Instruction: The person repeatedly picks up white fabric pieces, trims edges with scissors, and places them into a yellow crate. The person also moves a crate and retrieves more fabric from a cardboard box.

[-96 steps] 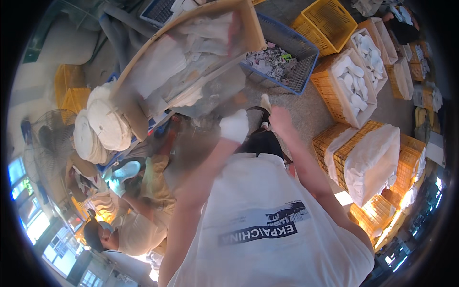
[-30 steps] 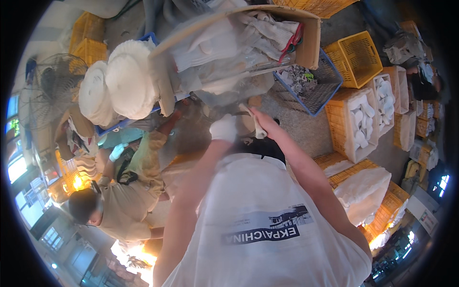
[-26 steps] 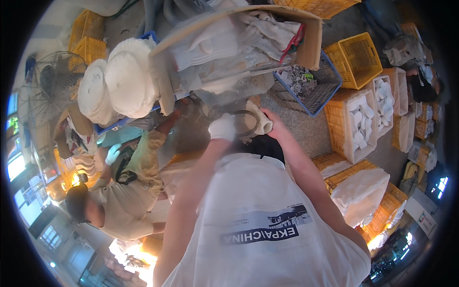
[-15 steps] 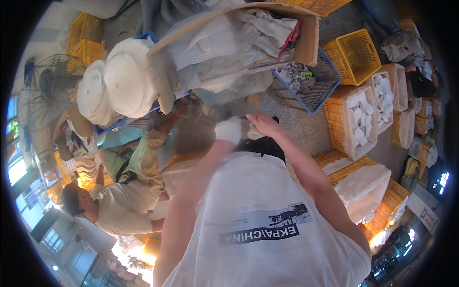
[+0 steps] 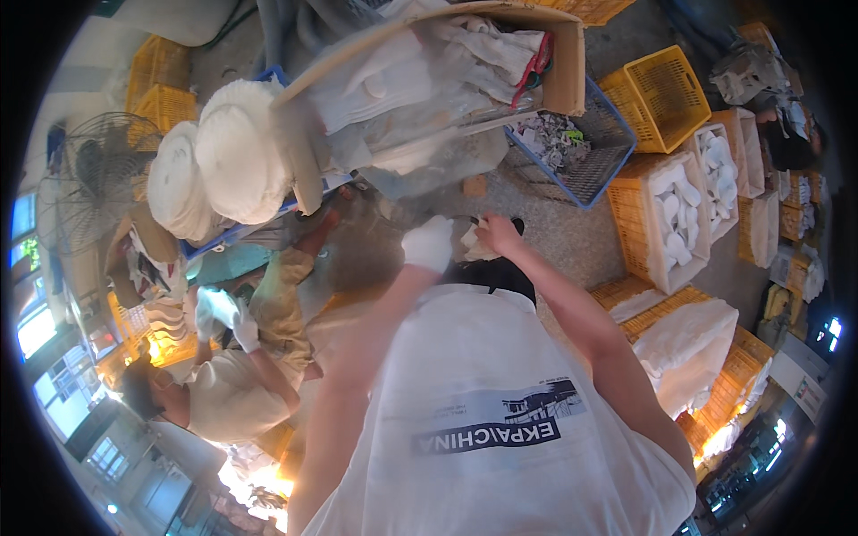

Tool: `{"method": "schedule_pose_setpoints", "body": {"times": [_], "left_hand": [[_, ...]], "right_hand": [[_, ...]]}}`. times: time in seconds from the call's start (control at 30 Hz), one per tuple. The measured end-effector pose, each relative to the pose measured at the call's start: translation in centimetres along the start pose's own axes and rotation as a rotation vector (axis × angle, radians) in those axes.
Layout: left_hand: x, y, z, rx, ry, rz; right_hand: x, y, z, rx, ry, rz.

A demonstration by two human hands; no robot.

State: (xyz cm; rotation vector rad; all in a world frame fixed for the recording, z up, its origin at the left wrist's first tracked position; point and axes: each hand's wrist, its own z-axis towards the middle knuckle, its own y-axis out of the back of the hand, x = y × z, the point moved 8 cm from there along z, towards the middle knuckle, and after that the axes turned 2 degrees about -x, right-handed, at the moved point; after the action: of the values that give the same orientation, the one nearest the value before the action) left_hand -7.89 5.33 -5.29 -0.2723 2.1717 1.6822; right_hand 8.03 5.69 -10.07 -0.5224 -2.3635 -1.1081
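Observation:
My left hand [image 5: 429,244], in a white glove, is at the middle with its fingers curled in; what they close on is hidden. Just to its right, my bare right hand [image 5: 500,235] pinches a pale cloth piece [image 5: 470,238] whose exact kind I cannot make out. A small dark strip shows between the two hands, above the cloth. Both hands are low in front of my white shirt [image 5: 483,375], close to my dark legwear [image 5: 493,275]. Beyond them stands a cardboard box [image 5: 565,71] holding white knitted gloves [image 5: 487,54] and clear plastic.
Large white rolls [image 5: 239,152] stand left of the box. A blue crate [image 5: 617,147] with scraps and a yellow crate [image 5: 657,98] are at right, beside crates of white foot-shaped pieces [image 5: 677,214]. A co-worker in white gloves [image 5: 228,317] sits at left, near a fan [image 5: 89,165].
My right hand's outstretched fingers have curled onto the pale cloth. My left hand stays nearly in place. The co-worker has raised both gloved hands.

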Motion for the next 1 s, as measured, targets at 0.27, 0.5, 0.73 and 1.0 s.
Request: {"method": "schedule_pose_setpoints", "body": {"times": [0.27,0.5,0.73,1.0], "left_hand": [[1.8,1.9,1.5,0.118,-0.134,-0.24],[3.9,4.2,3.3,0.2,0.058,-0.065],[4.2,3.1,3.9,0.301,0.141,-0.089],[9.9,1.3,8.8,0.459,0.211,0.146]], "right_hand": [[3.1,0.7,3.3,-0.01,0.105,0.098],[4.1,-1.2,6.5,0.09,0.054,0.195],[2.3,-2.6,6.9,0.01,-0.099,0.386],[6.6,-4.0,12.8,-0.02,0.006,0.032]]}}
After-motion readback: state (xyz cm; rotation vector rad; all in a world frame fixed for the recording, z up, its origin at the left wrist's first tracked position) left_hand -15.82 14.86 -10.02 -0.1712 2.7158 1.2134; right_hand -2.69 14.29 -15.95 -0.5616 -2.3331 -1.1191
